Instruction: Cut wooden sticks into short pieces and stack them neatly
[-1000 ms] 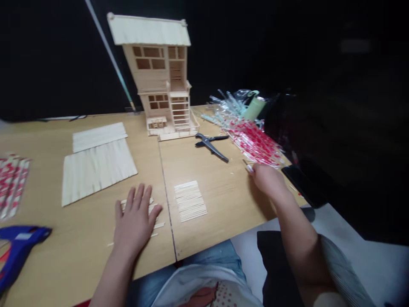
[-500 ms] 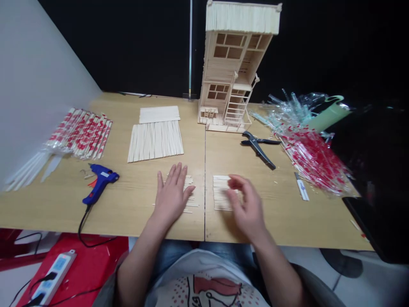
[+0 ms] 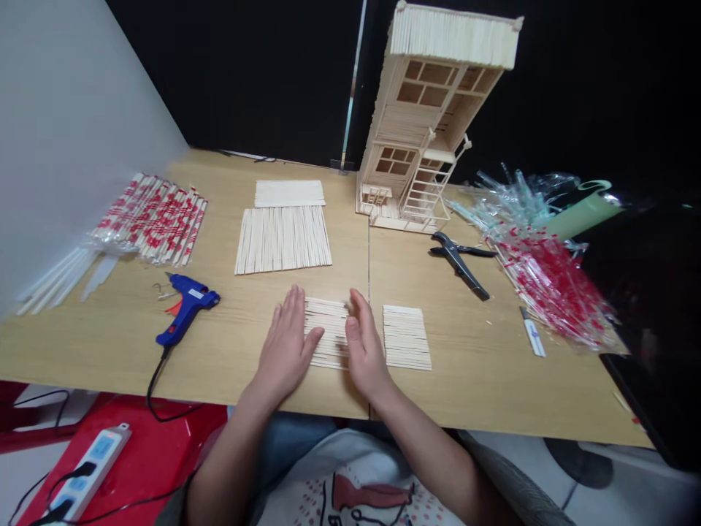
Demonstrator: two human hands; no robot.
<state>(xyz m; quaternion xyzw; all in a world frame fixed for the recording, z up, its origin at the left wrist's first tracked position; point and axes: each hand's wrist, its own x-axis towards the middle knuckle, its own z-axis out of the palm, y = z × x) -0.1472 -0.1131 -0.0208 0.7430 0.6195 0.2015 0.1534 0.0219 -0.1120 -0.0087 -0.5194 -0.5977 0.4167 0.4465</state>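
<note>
A loose row of thin wooden sticks (image 3: pixel 327 332) lies on the table between my two hands. My left hand (image 3: pixel 285 343) rests flat along the row's left ends, fingers stretched out. At the right ends, my right hand (image 3: pixel 366 343) stands on edge, its fingers extended and holding nothing. Just right of it lies a neat panel of short sticks (image 3: pixel 406 337). Farther back are a larger stick panel (image 3: pixel 283 239) and a smooth pale panel (image 3: pixel 290 193).
A wooden stick house (image 3: pixel 421 124) stands at the back. Black pliers (image 3: pixel 461 267), a utility knife (image 3: pixel 531 333) and plastic wrappers (image 3: pixel 553 281) lie right. A blue glue gun (image 3: pixel 185 308) and wrapped stick bundles (image 3: pixel 153 218) lie left, a phone (image 3: pixel 646 402) at the right edge.
My right hand has moved left from the neat short panel to the right ends of the loose row. My left hand has shifted to the row's left ends. The view has turned slightly.
</note>
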